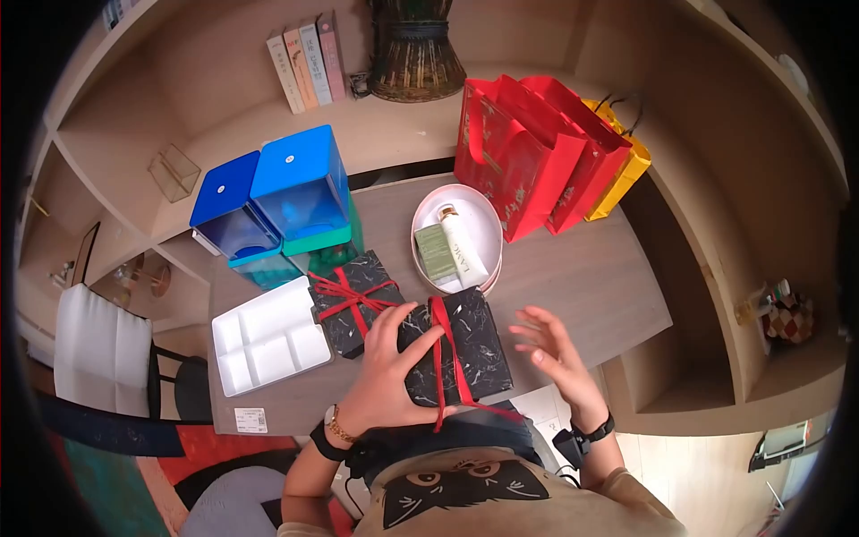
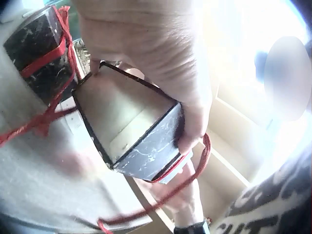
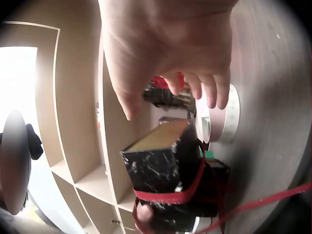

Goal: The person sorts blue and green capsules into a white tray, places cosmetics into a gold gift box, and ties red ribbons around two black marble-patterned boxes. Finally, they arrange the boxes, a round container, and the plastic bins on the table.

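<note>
In the head view my left hand (image 1: pixel 385 371) grips a black marble-patterned gift box (image 1: pixel 479 345) close to my body, fingers and thumb spread across it. A loose red ribbon (image 1: pixel 445 327) runs around this box, its end trailing below. The left wrist view shows a plain tan side of the box (image 2: pixel 129 105) between dark edges. My right hand (image 1: pixel 559 353) is off the box's right side, fingers apart and holding nothing. Left of the held box, a second black marble gift box (image 1: pixel 344 336) lies on the table, tied with a red bow.
A white divided tray (image 1: pixel 282 313) lies at the left, before blue-lidded bins (image 1: pixel 300 166). Behind the gift boxes, an oval box (image 1: pixel 488 219) contains a white tube (image 1: pixel 461 246) and a green carton (image 1: pixel 437 252). Red paper bags (image 1: pixel 528 170) and a yellow bag (image 1: pixel 626 183) stand back right.
</note>
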The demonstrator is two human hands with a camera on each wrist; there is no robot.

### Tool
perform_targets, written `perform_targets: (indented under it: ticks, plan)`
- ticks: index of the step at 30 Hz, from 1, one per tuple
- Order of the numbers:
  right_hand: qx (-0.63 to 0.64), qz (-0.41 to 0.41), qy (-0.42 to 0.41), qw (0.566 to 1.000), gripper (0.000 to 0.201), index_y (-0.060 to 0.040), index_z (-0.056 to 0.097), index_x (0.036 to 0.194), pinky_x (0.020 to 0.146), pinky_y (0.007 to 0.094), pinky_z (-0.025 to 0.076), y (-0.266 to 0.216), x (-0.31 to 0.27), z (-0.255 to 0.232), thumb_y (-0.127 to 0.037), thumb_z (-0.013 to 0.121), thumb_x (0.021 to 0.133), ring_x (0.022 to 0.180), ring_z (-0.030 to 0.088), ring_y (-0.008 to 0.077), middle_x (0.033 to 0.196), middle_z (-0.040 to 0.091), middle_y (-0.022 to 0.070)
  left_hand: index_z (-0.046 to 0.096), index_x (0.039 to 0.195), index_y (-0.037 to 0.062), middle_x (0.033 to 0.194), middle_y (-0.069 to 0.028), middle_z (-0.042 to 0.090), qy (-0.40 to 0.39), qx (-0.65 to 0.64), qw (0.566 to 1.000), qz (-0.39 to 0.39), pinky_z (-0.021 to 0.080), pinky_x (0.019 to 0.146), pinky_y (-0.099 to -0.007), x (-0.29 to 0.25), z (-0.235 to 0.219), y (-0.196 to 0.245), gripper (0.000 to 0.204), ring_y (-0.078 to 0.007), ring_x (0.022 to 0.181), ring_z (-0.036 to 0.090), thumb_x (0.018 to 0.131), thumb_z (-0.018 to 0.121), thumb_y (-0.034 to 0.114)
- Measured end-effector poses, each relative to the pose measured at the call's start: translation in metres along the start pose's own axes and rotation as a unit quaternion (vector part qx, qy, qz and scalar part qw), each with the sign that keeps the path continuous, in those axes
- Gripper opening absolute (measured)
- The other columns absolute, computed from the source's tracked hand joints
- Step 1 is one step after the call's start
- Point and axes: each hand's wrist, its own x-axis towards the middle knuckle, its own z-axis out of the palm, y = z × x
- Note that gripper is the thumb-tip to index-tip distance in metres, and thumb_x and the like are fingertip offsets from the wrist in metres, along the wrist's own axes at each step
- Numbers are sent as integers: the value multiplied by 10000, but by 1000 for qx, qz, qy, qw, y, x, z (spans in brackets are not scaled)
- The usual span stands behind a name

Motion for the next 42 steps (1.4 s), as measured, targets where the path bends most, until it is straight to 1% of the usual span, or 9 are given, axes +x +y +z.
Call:
perform_targets:
  ticks: [7,10,16,22,25,29,33,36,42]
  plan:
    - [-219,-184,-61,956,773,-66,367,1456,1165,428,262,-13,29,14,76,535,715,1439,302,282,1480,412,148,599,1269,125,1455,-204,358,-71,32,996,47,299,1047,-562,5,-23,13,830,-450,1300,341,552,862,451]
    - [-148,-167,-118,968,815,-40,363,1458,1192,424,205,-15,51,16,74,476,660,1452,279,293,1481,417,171,626,1225,123,1459,-184,393,-96,9,993,73,309,1008,-558,4,-25,23,789,-438,1285,354,551,840,472]
    - [202,-109,-223,947,849,13,270,1496,1210,415,130,9,84,19,-106,534,699,1465,246,314,1539,319,214,617,1245,117,1461,-159,419,-69,-20,994,82,309,996,-559,1,-45,26,822,-446,1282,354,530,844,453]
    - [270,-43,-260,926,781,1,227,1515,1188,418,199,19,91,41,-529,407,971,1457,253,299,1550,293,207,609,1269,89,1464,-191,401,-56,-88,991,87,299,1047,-571,5,-62,17,864,-458,1293,358,516,861,433]
    - [248,3,-269,931,925,-6,228,1519,1168,415,244,18,87,55,-714,317,931,1433,291,278,1540,308,201,610,1274,68,1462,-221,390,-72,-152,982,86,283,1084,-559,8,-70,17,886,-465,1305,359,506,863,429]
    - [129,90,-185,970,573,-12,420,1421,944,316,462,51,71,48,-431,431,1030,1085,580,176,1252,583,137,620,1268,53,1461,-239,383,-41,-154,985,67,252,1119,-536,7,-80,17,896,-441,1340,359,490,861,429]
    - [108,118,-224,961,345,-24,568,1200,616,226,384,74,62,32,-311,453,1046,664,464,72,770,524,-7,624,1251,41,1435,-229,414,24,-131,991,25,244,1124,-530,0,-87,8,912,-423,1328,383,454,873,408]
    - [-12,104,-173,979,295,-42,618,990,540,236,339,57,45,39,-288,465,1041,578,396,69,631,438,-41,618,1229,48,1405,-199,439,61,-124,990,11,280,1100,-532,-1,-82,5,875,-423,1314,388,461,886,370]
    - [-178,10,-188,966,192,-87,620,1022,578,248,385,25,7,44,-251,626,923,580,423,86,645,485,-10,610,1183,88,1347,-137,475,46,23,999,3,329,1043,-544,5,-48,17,777,-443,1305,368,513,892,361]
